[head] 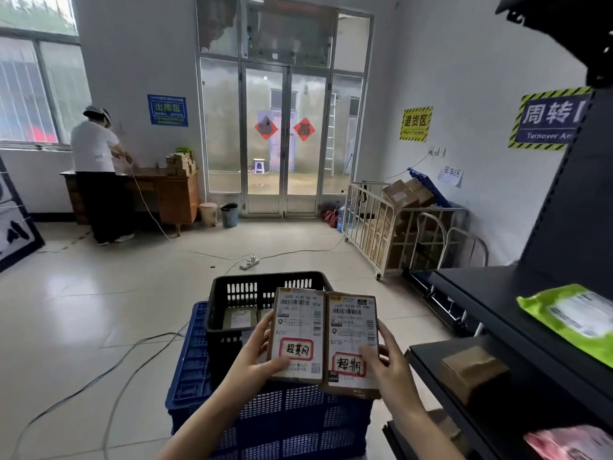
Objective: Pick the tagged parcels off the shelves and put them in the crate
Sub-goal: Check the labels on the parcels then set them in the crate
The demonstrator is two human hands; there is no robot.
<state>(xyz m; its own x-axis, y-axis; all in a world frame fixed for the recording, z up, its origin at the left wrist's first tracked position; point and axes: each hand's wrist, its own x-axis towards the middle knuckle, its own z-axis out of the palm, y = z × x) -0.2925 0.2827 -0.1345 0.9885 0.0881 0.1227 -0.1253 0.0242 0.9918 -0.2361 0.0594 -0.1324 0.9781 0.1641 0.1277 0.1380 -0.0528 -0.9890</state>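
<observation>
The left hand (pixel 257 355) grips one tagged parcel (pixel 297 333); the right hand (pixel 386 363) grips another parcel (pixel 352 343); both above the black crate (pixel 265 287).

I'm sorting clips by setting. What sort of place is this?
Most likely a small parcel depot or warehouse sorting room. Wall signs mark zones, such as the Turnover Area sign; a cage trolley is piled with cartons; and both hands hold labelled parcels above a black crate.

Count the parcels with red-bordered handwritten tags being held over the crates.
2. The left cardboard parcel is in the left hand; the right cardboard parcel is in the right hand. Tags on parcels in the black plastic crate would be hidden.
</observation>
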